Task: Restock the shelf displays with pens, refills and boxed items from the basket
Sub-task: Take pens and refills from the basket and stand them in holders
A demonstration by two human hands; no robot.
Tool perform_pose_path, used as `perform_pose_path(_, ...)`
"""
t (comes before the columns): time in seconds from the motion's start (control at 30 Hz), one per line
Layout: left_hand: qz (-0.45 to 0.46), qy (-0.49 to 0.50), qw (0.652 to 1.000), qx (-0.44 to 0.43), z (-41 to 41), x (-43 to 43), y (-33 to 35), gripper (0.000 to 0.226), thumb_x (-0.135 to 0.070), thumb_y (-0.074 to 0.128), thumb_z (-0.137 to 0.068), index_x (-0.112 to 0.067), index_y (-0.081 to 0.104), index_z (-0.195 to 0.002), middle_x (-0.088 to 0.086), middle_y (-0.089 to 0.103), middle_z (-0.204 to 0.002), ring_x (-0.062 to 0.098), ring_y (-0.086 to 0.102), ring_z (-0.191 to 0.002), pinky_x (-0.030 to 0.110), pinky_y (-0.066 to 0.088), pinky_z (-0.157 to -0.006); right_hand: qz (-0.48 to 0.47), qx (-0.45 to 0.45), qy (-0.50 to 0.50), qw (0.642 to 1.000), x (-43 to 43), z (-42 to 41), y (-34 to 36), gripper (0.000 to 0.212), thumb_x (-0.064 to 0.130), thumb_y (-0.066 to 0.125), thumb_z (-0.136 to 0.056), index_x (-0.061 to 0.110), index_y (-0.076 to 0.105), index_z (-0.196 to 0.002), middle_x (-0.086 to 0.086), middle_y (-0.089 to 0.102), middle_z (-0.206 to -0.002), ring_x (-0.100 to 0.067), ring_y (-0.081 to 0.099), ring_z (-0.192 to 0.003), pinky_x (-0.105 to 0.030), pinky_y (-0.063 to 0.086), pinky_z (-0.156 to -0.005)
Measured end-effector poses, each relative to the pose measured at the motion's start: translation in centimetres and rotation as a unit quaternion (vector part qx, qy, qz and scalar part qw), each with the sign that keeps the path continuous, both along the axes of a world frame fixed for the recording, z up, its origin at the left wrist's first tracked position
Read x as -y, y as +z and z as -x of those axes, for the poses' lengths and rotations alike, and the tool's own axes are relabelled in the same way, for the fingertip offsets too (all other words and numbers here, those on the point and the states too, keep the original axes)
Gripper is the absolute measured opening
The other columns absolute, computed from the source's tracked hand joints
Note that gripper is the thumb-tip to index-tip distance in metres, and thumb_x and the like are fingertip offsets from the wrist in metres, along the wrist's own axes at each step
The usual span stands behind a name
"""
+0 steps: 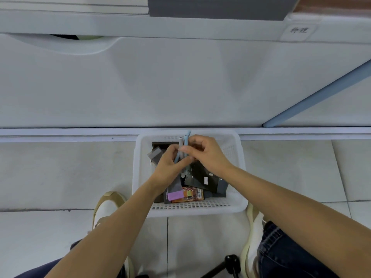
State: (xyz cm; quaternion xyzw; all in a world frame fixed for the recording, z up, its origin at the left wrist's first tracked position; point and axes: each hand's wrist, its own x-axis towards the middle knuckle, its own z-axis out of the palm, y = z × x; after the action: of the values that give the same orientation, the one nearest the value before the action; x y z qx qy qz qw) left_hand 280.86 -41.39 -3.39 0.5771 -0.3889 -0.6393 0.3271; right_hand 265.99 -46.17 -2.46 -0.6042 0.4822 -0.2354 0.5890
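A white perforated basket [236, 201] stands on the floor in front of the shelf base. Inside lie dark boxes [202, 178], a grey box [156, 153], an orange printed box [190, 194] and a box with a pink end [174, 196]. Above the basket both hands meet on a small bunch of pens [185, 140], light blue and white, standing nearly upright. My left hand [170, 165] grips the lower part of the pens. My right hand [208, 155] pinches them higher up with curled fingers.
The white shelf front [180, 81] rises just behind the basket, with a label tag [298, 31] at the upper right and a blue strip [321, 93] at the right. My shoes [106, 207] flank the basket on the tiled floor. A black tripod leg [230, 263] lies near the bottom edge.
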Motion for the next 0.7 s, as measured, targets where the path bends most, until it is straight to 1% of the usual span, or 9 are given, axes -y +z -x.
perform_pose_path(0.1,-0.009,-0.028,0.999,-0.011,0.1,-0.4,-0.3,0.027,-0.023,0.052,-0.098,-0.003,0.051,-0.116,0.006,0.059,-0.086,0.012,0.059,-0.076,0.020,0.051,-0.070,-0.009,0.016,-0.010,1.000,-0.5,0.3,-0.4,0.022,0.021,0.063,-0.092,0.011,0.071,-0.110,0.001,0.073,-0.100,-0.010,0.069,-0.093,-0.033,0.055,-0.087)
perform_pose_path(0.17,-0.013,-0.040,0.999,0.012,-0.2,-0.5,-0.4,0.022,-0.023,0.047,-0.101,-0.003,0.052,-0.106,0.004,0.056,-0.078,0.013,0.054,-0.071,0.022,0.049,-0.068,0.021,0.005,-0.049,0.999,-0.8,0.4,-1.0,0.021,0.024,0.061,-0.093,0.014,0.071,-0.109,0.001,0.072,-0.101,-0.014,0.067,-0.092,-0.037,0.055,-0.087)
perform_pose_path(0.23,-0.020,-0.019,0.999,0.035,-0.6,-0.6,-0.6,0.021,-0.025,0.044,-0.102,-0.007,0.049,-0.092,0.002,0.053,-0.071,0.012,0.054,-0.067,0.021,0.050,-0.066,0.068,-0.033,-0.107,0.991,-0.8,0.6,-1.7,0.018,0.027,0.060,-0.094,0.016,0.070,-0.105,0.004,0.069,-0.098,-0.012,0.063,-0.084,-0.036,0.055,-0.079)
perform_pose_path(0.3,-0.036,0.020,0.998,0.044,-1.2,-0.7,-0.8,0.023,-0.027,0.043,-0.103,-0.008,0.044,-0.089,0.004,0.051,-0.069,0.012,0.057,-0.063,0.021,0.053,-0.064,0.098,-0.102,-0.125,0.982,-0.4,1.0,-2.7,0.017,0.028,0.061,-0.093,0.017,0.068,-0.105,0.006,0.066,-0.100,-0.008,0.060,-0.082,-0.030,0.052,-0.076)
perform_pose_path(0.4,-0.058,0.075,0.995,0.025,-2.0,-0.6,-0.9,0.020,-0.027,0.042,-0.103,-0.010,0.039,-0.091,0.002,0.043,-0.063,0.012,0.048,-0.047,0.026,0.051,-0.047,0.109,-0.254,-0.047,0.960,-0.3,1.7,-4.3,0.030,0.024,0.060,-0.094,0.015,0.061,-0.122,0.002,0.060,-0.116,-0.011,0.061,-0.091,-0.029,0.051,-0.086)
perform_pose_path(0.43,-0.059,0.082,0.995,0.023,-2.1,-0.6,-0.9,0.019,-0.028,0.042,-0.103,-0.011,0.039,-0.093,0.000,0.039,-0.062,0.010,0.040,-0.044,0.024,0.043,-0.041,0.117,-0.283,-0.026,0.952,-0.4,1.6,-4.7,0.034,0.024,0.060,-0.094,0.015,0.057,-0.127,0.001,0.060,-0.117,-0.012,0.060,-0.093,-0.030,0.051,-0.086)
perform_pose_path(0.5,-0.060,0.085,0.994,0.029,-2.0,-0.5,-1.0,0.019,-0.029,0.042,-0.103,-0.013,0.039,-0.093,-0.001,0.035,-0.062,0.008,0.030,-0.045,0.020,0.031,-0.038,0.134,-0.310,-0.012,0.941,-1.0,1.1,-5.4,0.039,0.023,0.062,-0.093,0.016,0.051,-0.130,0.000,0.062,-0.108,-0.014,0.060,-0.092,-0.030,0.051,-0.076)
perform_pose_path(0.57,-0.059,0.081,0.994,0.044,-1.9,-0.4,-1.1,0.021,-0.030,0.042,-0.103,-0.014,0.039,-0.090,-0.002,0.035,-0.062,0.007,0.029,-0.045,0.020,0.029,-0.038,0.159,-0.336,-0.012,0.928,-1.1,0.8,-5.9,0.036,0.022,0.063,-0.092,0.016,0.051,-0.125,0.000,0.062,-0.103,-0.016,0.059,-0.092,-0.026,0.045,-0.067)
perform_pose_path(0.7,-0.052,0.079,0.993,0.068,-1.9,-0.4,-1.2,0.021,-0.029,0.044,-0.102,-0.014,0.042,-0.089,-0.002,0.038,-0.062,0.005,0.031,-0.044,0.019,0.031,-0.039,0.210,-0.359,0.050,0.908,-0.6,0.8,-6.5,0.018,0.022,0.059,-0.094,0.014,0.058,-0.110,-0.001,0.063,-0.111,-0.016,0.053,-0.102,-0.025,0.037,-0.068)
